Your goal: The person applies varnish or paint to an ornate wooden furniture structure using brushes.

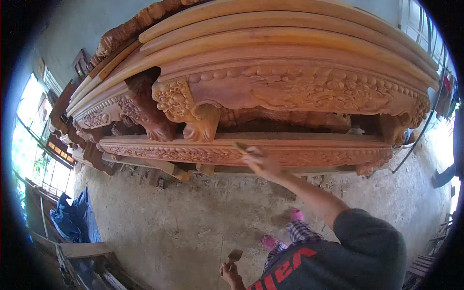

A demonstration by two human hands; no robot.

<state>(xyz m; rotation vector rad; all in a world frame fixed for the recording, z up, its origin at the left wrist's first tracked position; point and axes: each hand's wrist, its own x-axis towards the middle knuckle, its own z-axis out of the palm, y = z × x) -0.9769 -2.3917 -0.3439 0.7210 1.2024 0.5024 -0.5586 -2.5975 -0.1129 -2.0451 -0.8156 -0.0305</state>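
Observation:
My right hand (262, 164) reaches out to the carved wooden rail (193, 152) and is closed around a small, pale, blunt-ended tool (239, 145). Its tip overlaps the upper edge of the rail; motion blurs its exact kind. Low in the view, my left hand (231, 274) grips a flat brown brush (235, 255) by its handle, with the broad end pointing up. Behind the rail rises a larger carved reddish-brown piece (299, 87), with a scrolled leg (200, 121) at its corner.
Long smooth boards (270, 19) lie stacked on the carved piece. Wooden blocks (180, 173) sit under the rail. Blue plastic sheeting (75, 217) lies at the left, near wooden parts. A dark cable (425, 126) hangs at the right over the concrete floor (159, 217).

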